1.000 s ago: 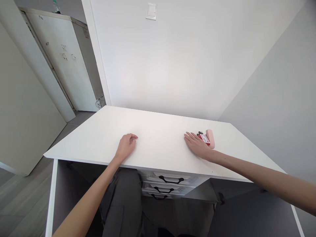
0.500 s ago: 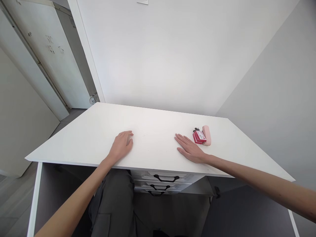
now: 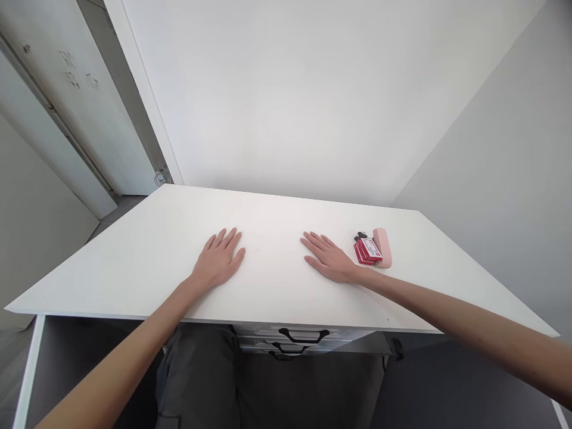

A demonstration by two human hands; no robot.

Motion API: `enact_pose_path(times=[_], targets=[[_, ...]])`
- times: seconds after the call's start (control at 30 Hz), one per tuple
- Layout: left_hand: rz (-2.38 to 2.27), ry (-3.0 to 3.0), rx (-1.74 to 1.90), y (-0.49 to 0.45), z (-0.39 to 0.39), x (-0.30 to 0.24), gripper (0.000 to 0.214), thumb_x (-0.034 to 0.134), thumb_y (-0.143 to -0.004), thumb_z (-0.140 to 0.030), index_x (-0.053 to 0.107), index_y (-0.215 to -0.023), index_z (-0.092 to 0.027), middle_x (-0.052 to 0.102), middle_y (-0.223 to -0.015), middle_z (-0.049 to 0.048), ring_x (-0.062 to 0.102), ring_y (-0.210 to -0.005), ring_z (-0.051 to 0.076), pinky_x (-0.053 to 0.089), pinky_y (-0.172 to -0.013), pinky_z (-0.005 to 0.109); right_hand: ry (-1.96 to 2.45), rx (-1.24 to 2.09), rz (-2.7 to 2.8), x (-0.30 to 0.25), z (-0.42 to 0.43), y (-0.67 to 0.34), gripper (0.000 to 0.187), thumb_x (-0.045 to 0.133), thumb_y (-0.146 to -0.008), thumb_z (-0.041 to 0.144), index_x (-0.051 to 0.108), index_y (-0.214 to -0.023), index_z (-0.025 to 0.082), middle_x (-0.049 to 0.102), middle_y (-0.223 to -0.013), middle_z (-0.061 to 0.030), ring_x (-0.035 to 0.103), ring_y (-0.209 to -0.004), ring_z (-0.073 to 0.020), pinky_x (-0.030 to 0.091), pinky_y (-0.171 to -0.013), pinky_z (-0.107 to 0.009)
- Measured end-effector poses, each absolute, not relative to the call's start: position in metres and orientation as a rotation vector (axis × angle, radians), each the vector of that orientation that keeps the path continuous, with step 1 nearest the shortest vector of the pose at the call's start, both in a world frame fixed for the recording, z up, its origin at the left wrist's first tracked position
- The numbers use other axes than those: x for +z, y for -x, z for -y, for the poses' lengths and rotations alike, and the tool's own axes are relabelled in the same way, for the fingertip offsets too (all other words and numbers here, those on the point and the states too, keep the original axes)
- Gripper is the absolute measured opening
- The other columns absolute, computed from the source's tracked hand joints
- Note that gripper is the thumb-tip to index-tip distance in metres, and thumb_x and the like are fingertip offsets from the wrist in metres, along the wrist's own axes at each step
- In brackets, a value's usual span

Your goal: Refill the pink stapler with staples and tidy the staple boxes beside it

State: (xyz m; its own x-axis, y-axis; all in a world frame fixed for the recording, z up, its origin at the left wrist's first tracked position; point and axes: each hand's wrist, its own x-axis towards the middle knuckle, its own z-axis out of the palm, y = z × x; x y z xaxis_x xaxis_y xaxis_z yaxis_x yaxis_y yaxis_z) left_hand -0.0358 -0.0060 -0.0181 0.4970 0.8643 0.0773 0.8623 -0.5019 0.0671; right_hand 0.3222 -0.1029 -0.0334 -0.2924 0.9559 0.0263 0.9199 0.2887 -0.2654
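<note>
My left hand (image 3: 220,259) lies flat on the white desk (image 3: 134,262), palm down, fingers stretched out, holding nothing. My right hand (image 3: 328,257) also rests flat on the desk top with fingers spread and empty. Just right of my right hand lie small red boxes (image 3: 367,251) stacked side by side, a pink stapler (image 3: 383,246) beside them, and a small black clip (image 3: 360,236) behind the boxes. Neither hand touches these.
A drawer unit with black handles (image 3: 304,336) stands under the desk front. White walls close in behind and on the right. A doorway with a white cabinet (image 3: 58,89) lies at the left. My grey-trousered legs (image 3: 201,375) are under the desk.
My left hand uncurled from a loose fist to flat. My right hand slid left, away from the red boxes and stapler. The camera tilted downward.
</note>
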Motion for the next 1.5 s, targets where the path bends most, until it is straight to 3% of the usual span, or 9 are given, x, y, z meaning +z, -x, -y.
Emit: enact_pose_path(times=[0.37,1.17,1.5], targets=[[-1.595,-2.638,0.085,-0.002,-0.051,-0.016,0.077,0.013,-0.108,-0.057,0.026,-0.173,-0.017,0.013,-0.182,0.0007,0.008,-0.169,0.029,0.010,-0.138,0.051,1.786,0.238,2.340,-0.031,0.081,-0.310,0.072,0.018,-0.112,0.064,0.024,-0.174,0.028,0.015,-0.182,-0.0011,0.008,-0.169,-0.0220,0.010,-0.139,-0.050],[-1.657,-2.624,0.181,-0.023,-0.086,-0.018,0.071,0.022,-0.109,-0.053,0.037,-0.169,-0.019,0.024,-0.179,0.0029,0.017,-0.168,0.030,0.021,-0.137,0.052,1.785,0.191,2.323,-0.029,0.077,-0.304,0.068,0.024,-0.114,0.057,0.032,-0.171,0.022,0.017,-0.181,-0.0022,0.012,-0.169,-0.0239,0.013,-0.140,-0.052],[-1.594,-2.640,0.256,-0.019,-0.083,-0.019,0.068,0.025,-0.109,-0.052,0.043,-0.166,-0.020,0.029,-0.178,0.0046,0.022,-0.167,0.031,0.024,-0.136,0.053,1.729,0.161,2.301,-0.033,0.078,-0.305,0.064,0.028,-0.114,0.055,0.031,-0.172,0.028,0.021,-0.180,-0.0020,0.016,-0.169,-0.0248,0.017,-0.139,-0.054]])
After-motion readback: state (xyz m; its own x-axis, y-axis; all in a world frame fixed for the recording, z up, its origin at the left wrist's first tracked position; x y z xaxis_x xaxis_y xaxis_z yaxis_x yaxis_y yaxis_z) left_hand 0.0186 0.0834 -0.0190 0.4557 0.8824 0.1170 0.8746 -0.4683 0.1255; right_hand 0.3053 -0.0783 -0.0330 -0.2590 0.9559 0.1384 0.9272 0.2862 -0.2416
